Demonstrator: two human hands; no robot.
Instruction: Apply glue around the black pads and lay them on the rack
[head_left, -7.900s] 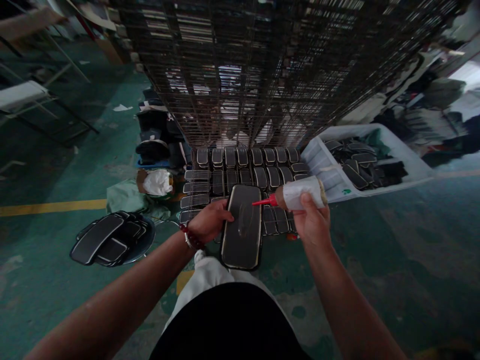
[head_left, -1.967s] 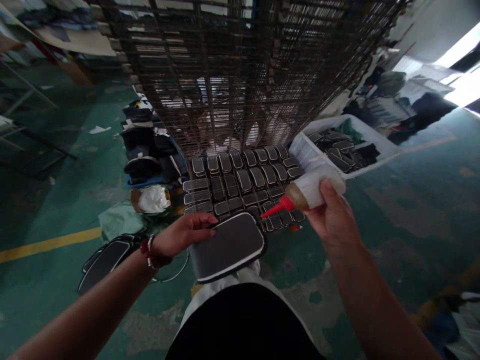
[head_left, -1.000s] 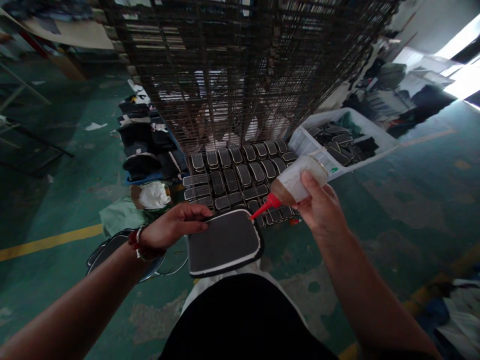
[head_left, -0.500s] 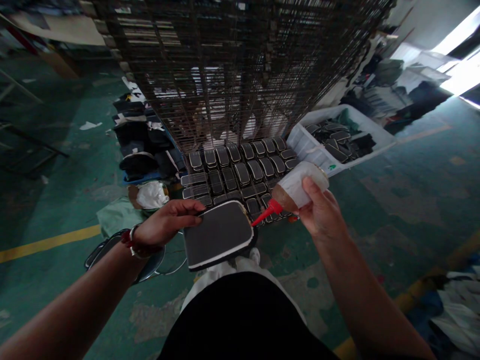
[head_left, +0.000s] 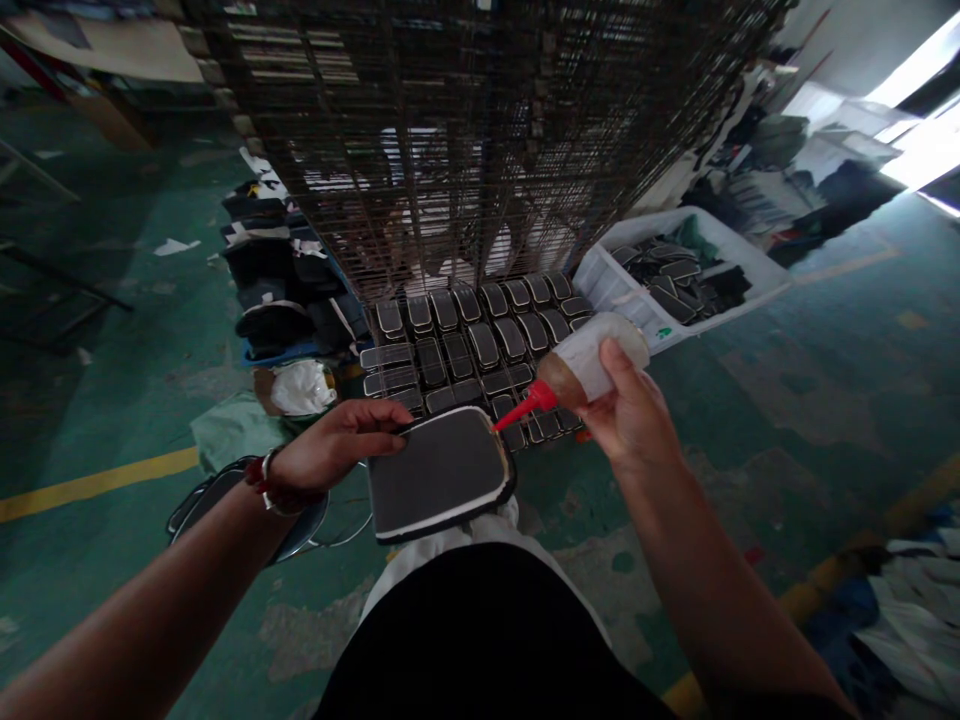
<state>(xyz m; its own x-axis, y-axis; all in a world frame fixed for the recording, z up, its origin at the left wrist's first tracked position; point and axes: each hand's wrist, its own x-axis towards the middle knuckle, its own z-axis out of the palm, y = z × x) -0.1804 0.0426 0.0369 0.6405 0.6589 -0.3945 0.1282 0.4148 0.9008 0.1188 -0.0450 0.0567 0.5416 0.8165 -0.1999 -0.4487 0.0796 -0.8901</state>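
Observation:
My left hand [head_left: 367,440] pinches the upper left edge of a dark grey panel [head_left: 442,470] with rounded corners, a white line along its border and a black rim. In my right hand [head_left: 634,410] is a squeeze glue bottle [head_left: 585,365], tilted down to the left, with brownish contents and a white wrap. Its red nozzle [head_left: 525,405] points at the panel's upper right corner, where the tip meets or nearly meets the border. A brownish strip runs along the border there. The panel is held above my lap.
A tall wire rack [head_left: 450,150] stands in front, with rows of similar small dark panels [head_left: 484,345] on its lowest level. A white bin [head_left: 615,300] of dark pieces is at right. Stacked black items [head_left: 266,260] and a stool [head_left: 217,505] are at left.
The bottle and its nozzle tip have moved slightly up and left along the panel's right border, toward the upper corner. My left hand keeps its hold on the panel.

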